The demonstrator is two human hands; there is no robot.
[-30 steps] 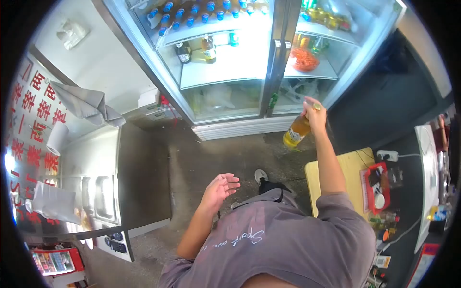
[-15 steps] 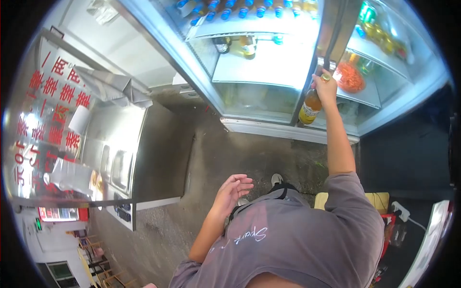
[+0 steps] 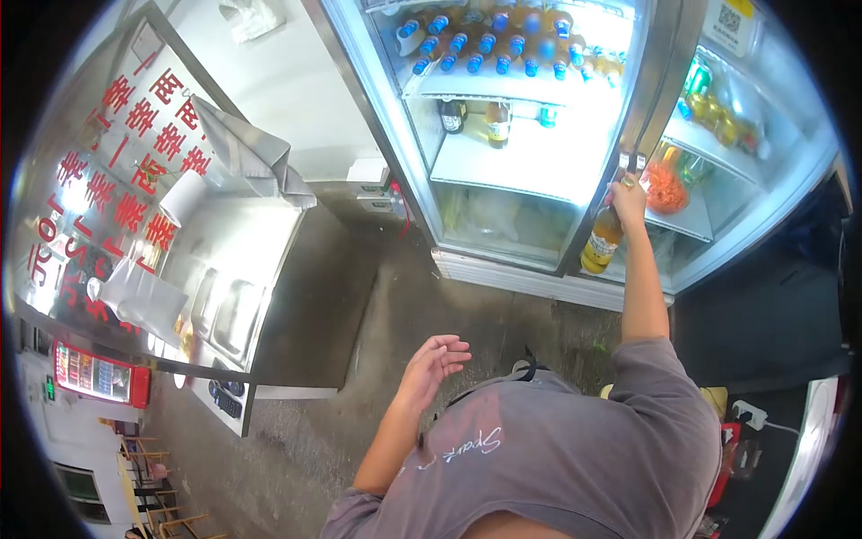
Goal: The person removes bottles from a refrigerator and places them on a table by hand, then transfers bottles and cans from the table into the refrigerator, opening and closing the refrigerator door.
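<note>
My right hand [image 3: 630,203] is closed round the neck of a glass beer bottle [image 3: 602,244] with amber contents and a yellow-and-white label. Its gold cap shows above my fingers. Hand and bottle are right by the metal door handles [image 3: 632,163] of a glass-fronted drinks fridge [image 3: 503,274]; I cannot tell whether the fingers touch a handle. My left hand [image 3: 435,366] hangs in front of my body, fingers loosely stretched, holding nothing.
Blue-capped bottles [image 3: 503,65] fill an upper fridge shelf, with a few bottles below. Behind the right door lies a bag of orange food [image 3: 666,187]. On the left stands a steel counter [image 3: 292,269] with a glass screen. A dark panel [image 3: 763,296] borders the right.
My view has tilted upward, so the fridge, right hand and bottle appear lower in the picture. The right hand still grips the bottle by the handles; the left hand stays much the same.
</note>
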